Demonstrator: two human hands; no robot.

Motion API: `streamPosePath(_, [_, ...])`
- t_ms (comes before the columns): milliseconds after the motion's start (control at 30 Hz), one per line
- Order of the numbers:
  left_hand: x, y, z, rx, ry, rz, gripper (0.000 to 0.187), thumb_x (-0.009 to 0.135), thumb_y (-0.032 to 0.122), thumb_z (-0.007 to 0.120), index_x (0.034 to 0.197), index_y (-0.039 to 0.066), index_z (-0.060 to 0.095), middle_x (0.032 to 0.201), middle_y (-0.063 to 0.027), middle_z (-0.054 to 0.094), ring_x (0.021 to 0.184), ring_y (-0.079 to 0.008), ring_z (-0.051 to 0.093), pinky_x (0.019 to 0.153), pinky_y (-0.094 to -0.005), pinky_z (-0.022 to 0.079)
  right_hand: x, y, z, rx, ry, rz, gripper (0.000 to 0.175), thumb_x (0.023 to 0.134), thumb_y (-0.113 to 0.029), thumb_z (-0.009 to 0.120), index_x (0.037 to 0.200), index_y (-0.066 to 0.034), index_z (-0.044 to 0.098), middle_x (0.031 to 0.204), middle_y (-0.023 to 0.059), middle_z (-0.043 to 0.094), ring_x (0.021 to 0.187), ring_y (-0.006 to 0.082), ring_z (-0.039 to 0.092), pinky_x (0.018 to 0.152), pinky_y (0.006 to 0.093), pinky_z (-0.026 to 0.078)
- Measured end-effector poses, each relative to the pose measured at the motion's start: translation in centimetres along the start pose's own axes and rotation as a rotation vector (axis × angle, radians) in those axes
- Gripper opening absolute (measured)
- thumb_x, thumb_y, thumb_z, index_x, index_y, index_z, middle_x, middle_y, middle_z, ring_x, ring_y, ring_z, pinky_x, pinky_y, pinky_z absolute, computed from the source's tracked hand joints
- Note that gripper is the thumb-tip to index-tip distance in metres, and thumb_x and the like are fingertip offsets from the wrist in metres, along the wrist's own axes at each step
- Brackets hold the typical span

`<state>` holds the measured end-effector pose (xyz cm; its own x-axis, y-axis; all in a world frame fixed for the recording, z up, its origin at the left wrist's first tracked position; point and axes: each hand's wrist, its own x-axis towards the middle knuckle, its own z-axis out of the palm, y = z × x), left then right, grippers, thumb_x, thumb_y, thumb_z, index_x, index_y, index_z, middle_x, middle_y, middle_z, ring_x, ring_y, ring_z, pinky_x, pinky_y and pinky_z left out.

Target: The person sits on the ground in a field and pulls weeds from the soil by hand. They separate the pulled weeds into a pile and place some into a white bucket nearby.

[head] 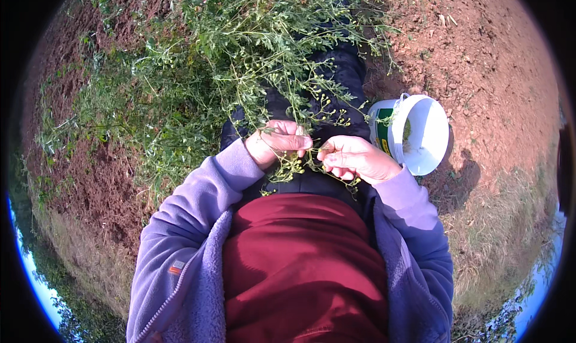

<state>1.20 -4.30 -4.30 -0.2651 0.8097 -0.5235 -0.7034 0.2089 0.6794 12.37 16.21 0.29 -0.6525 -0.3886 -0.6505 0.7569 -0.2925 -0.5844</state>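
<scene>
A leafy green plant (270, 55) with small round yellow-green buds sprawls over the dark trousers before me. Thumb and fingers of my left hand (281, 141) pinch one of its thin stems. A cluster of buds (288, 167) hangs just below that hand. My right hand (360, 157), close beside it, has its fingers curled around a budded sprig (313, 158), the thumb lying near the index finger. Whether loose buds lie inside the right palm is hidden.
A white plastic bucket (397, 134) with a green label leans on its side by my right forearm, its mouth facing me. Some green matter (407, 134) shows inside. Reddish soil (486, 95) spreads to the right, with dry grass (490, 235) nearer me.
</scene>
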Motion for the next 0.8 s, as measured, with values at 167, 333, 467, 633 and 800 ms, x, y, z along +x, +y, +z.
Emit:
streamPosePath(167, [-0.4,0.8,0.1,0.044,-0.024,-0.003,0.017,0.085,0.023,0.068,0.082,0.006,0.066,0.067,0.0001,0.061,0.051,-0.005,0.047,0.047,-0.02,0.034,1.6,-0.4,0.9,-0.031,0.04,-0.001,0.026,0.093,-0.031,0.057,0.083,-0.0068,0.057,0.072,-0.0023,0.053,0.055,0.003,0.044,0.045,0.0168,0.033])
streamPosePath(333, [-0.5,1.3,0.5,-0.159,0.134,0.014,0.023,0.091,0.027,0.06,0.078,0.008,0.061,0.064,0.0031,0.055,0.047,-0.0032,0.037,0.045,-0.02,0.027,0.6,-0.9,-0.3,0.126,0.076,0.021,0.02,0.094,-0.023,0.054,0.084,-0.0064,0.057,0.069,-0.0008,0.054,0.052,0.0043,0.047,0.044,0.0169,0.035])
streamPosePath(467, [0.4,1.6,0.7,-0.399,0.035,0.07,0.024,0.091,0.031,0.06,0.088,0.008,0.063,0.077,0.0007,0.063,0.048,-0.005,0.035,0.044,-0.0222,0.026,0.5,-0.5,-0.5,0.256,0.084,-0.095,0.015,0.092,-0.017,0.056,0.099,-0.0031,0.055,0.083,0.0029,0.058,0.065,0.0067,0.054,0.051,0.0178,0.042])
streamPosePath(633, [0.9,2.1,1.6,-0.463,-0.014,0.099,0.027,0.094,0.033,0.055,0.096,0.007,0.063,0.091,-0.0029,0.063,0.051,-0.0055,0.039,0.052,-0.0225,0.035,2.2,0.0,0.8,0.221,0.143,-0.205,0.023,0.091,-0.017,0.06,0.107,-0.0014,0.055,0.09,0.0028,0.059,0.073,0.0067,0.056,0.058,0.0181,0.046])
streamPosePath(800, [1.0,2.4,2.3,-0.412,-0.094,0.186,0.028,0.093,0.034,0.056,0.092,0.007,0.064,0.075,-0.0014,0.062,0.058,-0.0075,0.049,0.054,-0.0218,0.035,3.6,-0.6,1.4,0.208,0.147,-0.183,0.022,0.092,-0.023,0.06,0.1,-0.0026,0.058,0.08,-0.0001,0.058,0.065,0.0051,0.054,0.055,0.0186,0.046])
